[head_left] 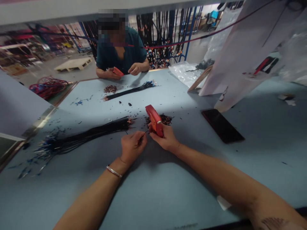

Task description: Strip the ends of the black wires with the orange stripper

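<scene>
My right hand (165, 135) is wrapped round a red hand tool with an orange side, which looks like a wire stripper (154, 118); its top end points up and away from me. Close by on the left, my left hand (133, 143) is closed on a thin dark wire (143, 135), whose end pokes out toward the right hand. Most of that wire is hidden in the fingers. Just behind the tool lies a pile of short dark offcuts (166, 119). A long bundle of black wires (96, 134) lies to the left, with blue and silvery ends at its far left.
A black phone (222, 125) lies at right, near a white upright panel (220, 57). Across the blue table (148, 195), a person (134, 44) holds a red tool (118, 71) behind another wire bundle (130, 90) and a pile of copper-coloured bits (110, 89). A cable hangs overhead.
</scene>
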Motion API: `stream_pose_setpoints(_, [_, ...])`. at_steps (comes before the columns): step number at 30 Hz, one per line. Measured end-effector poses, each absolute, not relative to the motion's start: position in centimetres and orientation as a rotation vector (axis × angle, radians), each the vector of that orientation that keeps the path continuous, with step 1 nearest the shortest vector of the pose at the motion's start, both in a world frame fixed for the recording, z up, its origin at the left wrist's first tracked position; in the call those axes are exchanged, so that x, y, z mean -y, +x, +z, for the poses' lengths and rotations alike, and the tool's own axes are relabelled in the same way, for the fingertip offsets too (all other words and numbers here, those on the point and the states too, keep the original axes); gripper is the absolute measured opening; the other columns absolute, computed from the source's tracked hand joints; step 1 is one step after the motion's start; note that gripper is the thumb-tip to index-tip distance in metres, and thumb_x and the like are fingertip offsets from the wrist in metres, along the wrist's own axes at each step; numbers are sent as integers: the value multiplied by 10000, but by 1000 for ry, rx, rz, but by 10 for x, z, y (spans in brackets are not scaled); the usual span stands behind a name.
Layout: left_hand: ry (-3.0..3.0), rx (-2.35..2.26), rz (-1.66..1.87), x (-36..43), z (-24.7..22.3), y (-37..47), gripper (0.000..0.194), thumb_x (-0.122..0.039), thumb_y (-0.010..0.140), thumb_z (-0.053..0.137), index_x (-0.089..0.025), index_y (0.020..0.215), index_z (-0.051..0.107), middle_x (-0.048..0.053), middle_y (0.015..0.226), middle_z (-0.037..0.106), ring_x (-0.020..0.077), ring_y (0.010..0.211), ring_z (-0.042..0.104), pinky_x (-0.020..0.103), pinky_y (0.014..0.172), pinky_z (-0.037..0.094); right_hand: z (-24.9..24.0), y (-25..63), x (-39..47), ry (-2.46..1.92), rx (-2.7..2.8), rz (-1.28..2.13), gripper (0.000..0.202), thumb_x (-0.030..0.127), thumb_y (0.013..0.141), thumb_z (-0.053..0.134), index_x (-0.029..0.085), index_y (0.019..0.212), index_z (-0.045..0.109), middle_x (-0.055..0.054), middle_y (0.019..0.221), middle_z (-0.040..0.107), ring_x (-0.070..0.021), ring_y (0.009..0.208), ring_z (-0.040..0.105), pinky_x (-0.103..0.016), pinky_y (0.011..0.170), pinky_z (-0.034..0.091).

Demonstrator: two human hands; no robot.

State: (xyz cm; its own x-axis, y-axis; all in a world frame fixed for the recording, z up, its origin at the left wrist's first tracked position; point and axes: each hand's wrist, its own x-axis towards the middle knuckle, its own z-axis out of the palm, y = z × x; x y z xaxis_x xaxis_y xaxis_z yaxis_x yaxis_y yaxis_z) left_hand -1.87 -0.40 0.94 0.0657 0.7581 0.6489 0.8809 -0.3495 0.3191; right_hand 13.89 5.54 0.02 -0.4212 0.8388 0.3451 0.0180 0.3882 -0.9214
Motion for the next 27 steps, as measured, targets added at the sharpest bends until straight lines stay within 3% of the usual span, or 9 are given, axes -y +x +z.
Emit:
stream_pose_setpoints(13, [-2293, 1480, -1086, 7, 14, -17, 176, -200, 846, 517, -196, 714, 634, -33, 482, 520, 90, 435, 449, 214, 504, 332, -3, 138, -57, -709, 1778, 1105, 227, 296, 794, 601, 228, 1005, 552, -31, 868, 645, -206, 774, 607, -364, 776, 487])
stream_pose_setpoints(18, [-1953, 1831, -1342, 6, 15, -19, 172, -237, 846, 533, -178, 731, 646, -33, 542, 569, 76, 470, 468, 190, 513, 356, 0, 140, -55, -808, 1786, 909, 235, 286, 786, 604, 240, 1010, 550, -44, 875, 629, -227, 795, 600, -373, 777, 475])
stream_pose_setpoints(23, [-1739, 2132, -1655, -1, 16, -25, 215, -305, 883, 505, -158, 818, 648, -27, 625, 572, 87, 538, 465, 198, 551, 383, 2, 148, -64, -727, 1932, 612, 407, 205, 692, 634, 233, 1091, 562, -103, 1019, 630, -298, 961, 579, -453, 873, 448])
stream_pose_setpoints(27, [-1750, 2201, -1877, -6, 15, -27, 222, -347, 895, 498, -172, 833, 621, -21, 669, 548, 103, 597, 476, 212, 588, 403, 3, 150, -66, -715, 1918, 720, 410, 204, 739, 627, 236, 1143, 566, -112, 1078, 635, -283, 973, 602, -441, 877, 465])
